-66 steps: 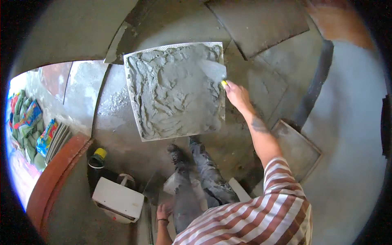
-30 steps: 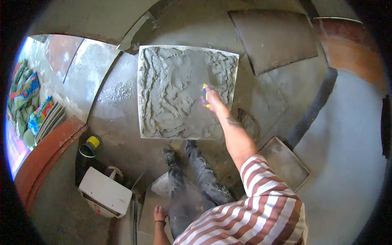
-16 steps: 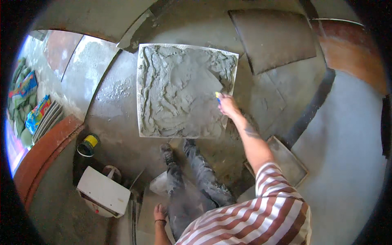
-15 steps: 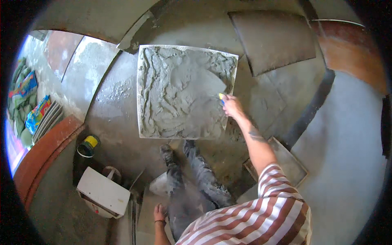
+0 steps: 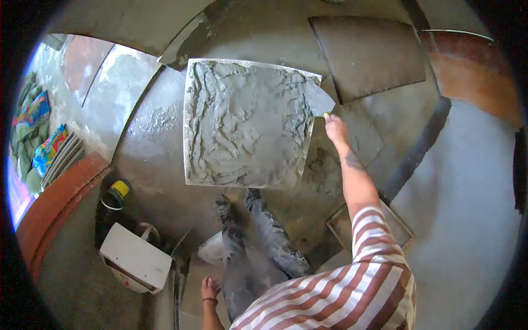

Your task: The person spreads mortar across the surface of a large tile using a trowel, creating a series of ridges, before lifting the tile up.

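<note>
Trowel [image 5: 318, 100] at tile [image 5: 247, 124] edge, mortar [image 5: 242, 132] on.
R hand [image 5: 335, 127] fingers closed on handle; L hand [image 5: 210, 287] loose, empty. Risk: blade w/ too much tilt scrapes mortar off rim.

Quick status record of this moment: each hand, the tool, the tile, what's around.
right hand: grips a trowel's handle
trowel: blade at the tile's right edge, near its top corner
tile: square, flat on the floor, covered with rough grey mortar
left hand: low by the legs, holds nothing visible
bare tile: lies to the upper right
white box: lower left
black can: yellow cap, beside the box
</note>
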Available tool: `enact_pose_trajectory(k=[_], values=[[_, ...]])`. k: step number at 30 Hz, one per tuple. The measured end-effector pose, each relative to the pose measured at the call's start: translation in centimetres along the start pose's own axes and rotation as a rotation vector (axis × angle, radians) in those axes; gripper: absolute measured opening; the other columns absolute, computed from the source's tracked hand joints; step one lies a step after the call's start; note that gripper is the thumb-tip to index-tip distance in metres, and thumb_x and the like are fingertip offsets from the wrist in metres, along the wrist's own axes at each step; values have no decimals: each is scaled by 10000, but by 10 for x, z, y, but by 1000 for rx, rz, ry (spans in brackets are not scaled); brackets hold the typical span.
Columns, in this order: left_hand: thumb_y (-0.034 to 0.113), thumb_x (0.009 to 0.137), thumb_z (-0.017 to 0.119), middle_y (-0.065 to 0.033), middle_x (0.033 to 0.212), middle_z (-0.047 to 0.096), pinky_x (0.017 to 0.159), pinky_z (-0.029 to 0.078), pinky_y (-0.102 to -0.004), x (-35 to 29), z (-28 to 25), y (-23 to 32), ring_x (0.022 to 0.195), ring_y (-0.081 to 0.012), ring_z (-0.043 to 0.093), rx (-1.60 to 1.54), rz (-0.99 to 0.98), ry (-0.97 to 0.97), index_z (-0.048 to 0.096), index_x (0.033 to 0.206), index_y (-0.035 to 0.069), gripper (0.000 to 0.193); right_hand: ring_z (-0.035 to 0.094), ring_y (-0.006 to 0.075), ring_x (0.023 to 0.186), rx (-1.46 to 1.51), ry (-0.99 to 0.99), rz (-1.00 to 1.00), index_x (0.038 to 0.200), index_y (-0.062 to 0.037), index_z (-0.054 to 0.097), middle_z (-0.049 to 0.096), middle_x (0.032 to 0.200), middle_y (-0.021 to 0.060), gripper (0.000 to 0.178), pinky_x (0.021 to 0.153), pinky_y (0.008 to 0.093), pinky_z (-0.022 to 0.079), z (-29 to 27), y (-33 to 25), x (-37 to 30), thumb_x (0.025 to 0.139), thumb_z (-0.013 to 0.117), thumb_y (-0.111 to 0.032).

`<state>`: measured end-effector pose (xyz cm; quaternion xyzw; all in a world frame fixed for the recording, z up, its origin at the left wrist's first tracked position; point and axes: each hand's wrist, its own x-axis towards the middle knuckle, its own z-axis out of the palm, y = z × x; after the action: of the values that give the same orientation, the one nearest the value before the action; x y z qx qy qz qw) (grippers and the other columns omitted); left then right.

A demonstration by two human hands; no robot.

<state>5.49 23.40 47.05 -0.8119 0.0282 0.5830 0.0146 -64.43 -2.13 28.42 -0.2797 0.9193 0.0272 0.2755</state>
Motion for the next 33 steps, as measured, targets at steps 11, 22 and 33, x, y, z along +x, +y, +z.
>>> enact_pose_trajectory(k=[11,22,33], values=[[259,919,532,-78,939,605,563,455,-266,21,12,-25,729,-156,575,-15,54,-56,496,1203,75,341,480,139,458,1178,-432,399,912,-131,513,538,647,40,321,380,290,393,67,-47,-22,940,456,-445],[277,927,513,-62,935,615,534,457,-283,-11,-2,-17,680,-153,586,-83,-72,52,452,1217,114,338,495,166,495,1578,-569,544,932,-105,524,528,667,70,309,408,334,409,109,-217,-77,931,476,-411],[282,925,512,-63,968,617,572,477,-310,-8,-11,-77,701,-193,583,-116,-37,97,432,1254,110,380,595,425,891,-119,-203,-426,1068,-104,597,635,920,226,347,773,510,465,59,-146,-73,927,414,-363]])
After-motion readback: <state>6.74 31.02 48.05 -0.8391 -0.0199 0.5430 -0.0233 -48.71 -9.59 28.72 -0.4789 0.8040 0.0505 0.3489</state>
